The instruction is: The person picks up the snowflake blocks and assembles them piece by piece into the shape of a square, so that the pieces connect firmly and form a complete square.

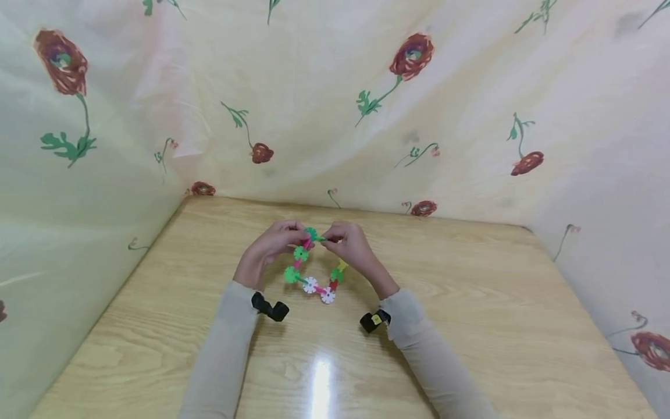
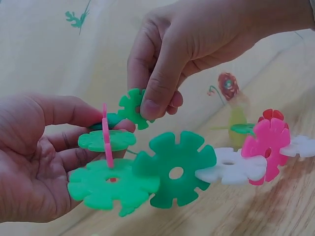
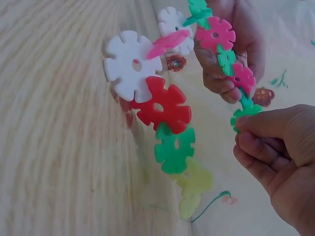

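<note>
A chain of notched, flower-shaped plastic discs (image 1: pixel 291 274) hangs in a curve between both hands, just above the table. My left hand (image 1: pixel 272 241) pinches the chain near its upper end, by a dark green disc (image 2: pixel 112 119). At that end my right hand (image 1: pixel 352 245) pinches a small green disc (image 2: pixel 131 109) between thumb and forefinger, and its edge meets the dark green disc. Down the chain come pink, green and white discs, a red disc (image 3: pixel 165 107) and another green disc (image 3: pixel 174 150). A yellow disc (image 3: pixel 194 178) is at the chain's other end, below the right hand.
The wood-grain table (image 1: pixel 471 302) spreads around both arms. Floral cloth (image 1: pixel 324 116) rises behind the table and along both sides. Each wrist wears a black camera, one on the left wrist (image 1: pixel 269 306) and one on the right (image 1: pixel 374 320).
</note>
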`<state>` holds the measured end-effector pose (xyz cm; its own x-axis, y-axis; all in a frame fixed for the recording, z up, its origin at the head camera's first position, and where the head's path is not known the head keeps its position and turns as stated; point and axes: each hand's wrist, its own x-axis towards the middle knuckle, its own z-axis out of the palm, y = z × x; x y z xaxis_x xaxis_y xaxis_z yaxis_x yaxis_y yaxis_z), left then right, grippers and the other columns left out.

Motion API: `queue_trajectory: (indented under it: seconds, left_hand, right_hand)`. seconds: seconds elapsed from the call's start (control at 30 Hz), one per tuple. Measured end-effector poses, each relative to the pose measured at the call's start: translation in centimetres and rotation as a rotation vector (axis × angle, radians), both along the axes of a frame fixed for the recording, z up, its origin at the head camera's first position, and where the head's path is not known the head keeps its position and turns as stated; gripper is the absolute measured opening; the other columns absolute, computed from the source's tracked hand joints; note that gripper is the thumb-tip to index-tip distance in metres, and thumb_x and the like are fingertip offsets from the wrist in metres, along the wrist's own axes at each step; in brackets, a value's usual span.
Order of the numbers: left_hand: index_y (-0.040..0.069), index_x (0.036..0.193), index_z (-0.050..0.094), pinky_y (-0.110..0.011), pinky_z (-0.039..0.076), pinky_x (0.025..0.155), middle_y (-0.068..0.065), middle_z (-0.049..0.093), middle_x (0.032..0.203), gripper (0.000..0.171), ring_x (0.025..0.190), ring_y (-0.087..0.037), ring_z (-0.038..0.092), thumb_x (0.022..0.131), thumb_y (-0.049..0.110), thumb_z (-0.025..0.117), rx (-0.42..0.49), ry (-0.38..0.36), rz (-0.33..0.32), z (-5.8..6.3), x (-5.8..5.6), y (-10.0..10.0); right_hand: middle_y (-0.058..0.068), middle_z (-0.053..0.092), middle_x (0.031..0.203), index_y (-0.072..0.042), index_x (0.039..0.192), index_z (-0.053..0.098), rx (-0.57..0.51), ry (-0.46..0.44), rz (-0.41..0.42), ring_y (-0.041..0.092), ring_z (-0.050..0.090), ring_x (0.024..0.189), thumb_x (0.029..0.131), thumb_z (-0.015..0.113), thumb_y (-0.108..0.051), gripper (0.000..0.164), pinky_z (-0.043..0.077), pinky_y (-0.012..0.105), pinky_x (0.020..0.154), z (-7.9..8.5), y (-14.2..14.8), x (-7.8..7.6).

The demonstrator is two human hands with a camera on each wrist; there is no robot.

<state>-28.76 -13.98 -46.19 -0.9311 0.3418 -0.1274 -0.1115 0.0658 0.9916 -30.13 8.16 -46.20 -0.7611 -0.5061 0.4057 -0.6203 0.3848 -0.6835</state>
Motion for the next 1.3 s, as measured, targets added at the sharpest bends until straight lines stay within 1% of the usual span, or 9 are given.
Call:
queue_trajectory:
  seconds: [0.13, 0.2, 0.43, 0.57, 0.67, 0.87, 1.03, 1.13, 1.3]
  left_hand:
    - [0.012, 0.088, 0.061, -0.034, 0.056, 0.082, 0.004, 0.074, 0.087, 0.016, 0.087, -0.014, 0.069, 0.104, 0.013, 0.057, 0.011, -0.012, -0.003, 0.0, -0.3, 0.2]
    - [0.013, 0.088, 0.062, -0.033, 0.056, 0.081, 0.005, 0.074, 0.086, 0.016, 0.085, -0.012, 0.069, 0.104, 0.014, 0.057, 0.010, -0.014, -0.004, -0.1, -0.4, 0.2]
    - [0.012, 0.093, 0.064, -0.034, 0.055, 0.084, 0.006, 0.075, 0.086, 0.014, 0.085, -0.012, 0.069, 0.104, 0.019, 0.058, -0.024, -0.022, 0.027, 0.0, -0.4, 0.3]
    - [0.010, 0.095, 0.065, -0.033, 0.055, 0.082, 0.004, 0.074, 0.085, 0.014, 0.084, -0.013, 0.069, 0.103, 0.020, 0.059, -0.047, -0.030, 0.080, 0.0, -0.4, 0.4]
    - [0.009, 0.097, 0.064, -0.034, 0.056, 0.083, 0.003, 0.074, 0.086, 0.013, 0.084, -0.014, 0.069, 0.103, 0.020, 0.059, -0.056, -0.030, 0.107, 0.0, -0.3, 0.4]
    - [0.009, 0.099, 0.064, -0.041, 0.055, 0.090, 0.002, 0.074, 0.089, 0.015, 0.087, -0.015, 0.069, 0.103, 0.022, 0.059, -0.074, -0.022, 0.089, 0.1, -0.2, 0.5]
    - [0.008, 0.097, 0.065, -0.043, 0.056, 0.090, 0.001, 0.075, 0.088, 0.014, 0.086, -0.015, 0.070, 0.103, 0.019, 0.059, -0.067, -0.010, 0.093, 0.1, -0.1, 0.8]
    - [0.007, 0.096, 0.065, -0.040, 0.057, 0.087, 0.001, 0.074, 0.087, 0.013, 0.085, -0.015, 0.070, 0.102, 0.017, 0.059, -0.062, -0.004, 0.096, 0.1, -0.1, 1.1]
    - [0.006, 0.092, 0.065, -0.031, 0.057, 0.080, 0.000, 0.072, 0.083, 0.012, 0.081, -0.014, 0.071, 0.101, 0.012, 0.060, -0.035, -0.012, 0.101, 0.1, -0.2, 1.4]
  right_hand:
    - [0.011, 0.067, 0.079, 0.004, 0.091, 0.079, 0.000, -0.082, -0.008, 0.013, 0.057, 0.072, 0.090, 0.074, 0.000, 0.006, 0.050, 0.021, 0.066, 0.2, 0.4, -0.5]
    - [0.011, 0.068, 0.080, 0.004, 0.092, 0.079, 0.006, -0.096, -0.011, 0.013, 0.057, 0.072, 0.091, 0.074, -0.001, 0.007, 0.049, 0.021, 0.065, 0.2, 0.5, -0.7]
    - [0.011, 0.069, 0.083, 0.004, 0.092, 0.079, 0.028, -0.079, -0.012, 0.013, 0.058, 0.073, 0.092, 0.073, -0.001, 0.008, 0.050, 0.021, 0.065, 0.2, 0.4, -0.7]
    - [0.012, 0.068, 0.083, 0.004, 0.092, 0.079, 0.033, -0.086, -0.012, 0.013, 0.058, 0.073, 0.092, 0.073, -0.001, 0.008, 0.050, 0.021, 0.065, 0.4, 0.4, -0.6]
    - [0.011, 0.068, 0.083, 0.004, 0.092, 0.079, 0.029, -0.099, -0.022, 0.013, 0.058, 0.074, 0.092, 0.073, -0.001, 0.008, 0.050, 0.020, 0.066, 0.6, 0.4, -0.5]
    - [0.012, 0.069, 0.083, 0.004, 0.091, 0.079, 0.026, -0.085, -0.018, 0.013, 0.059, 0.073, 0.090, 0.074, 0.000, 0.006, 0.051, 0.021, 0.066, 0.9, 0.4, -0.3]
    - [0.011, 0.068, 0.080, 0.003, 0.089, 0.079, 0.036, -0.062, -0.009, 0.012, 0.058, 0.071, 0.089, 0.075, 0.001, 0.005, 0.049, 0.020, 0.064, 1.0, 0.2, -0.3]
    - [0.011, 0.067, 0.079, 0.004, 0.088, 0.079, 0.037, -0.050, -0.001, 0.012, 0.056, 0.071, 0.089, 0.075, 0.002, 0.005, 0.048, 0.020, 0.064, 1.1, 0.2, -0.2]
    - [0.009, 0.067, 0.078, 0.003, 0.086, 0.079, 0.029, -0.015, 0.026, 0.013, 0.057, 0.072, 0.089, 0.074, 0.002, 0.006, 0.048, 0.022, 0.065, 0.9, 0.4, -0.2]
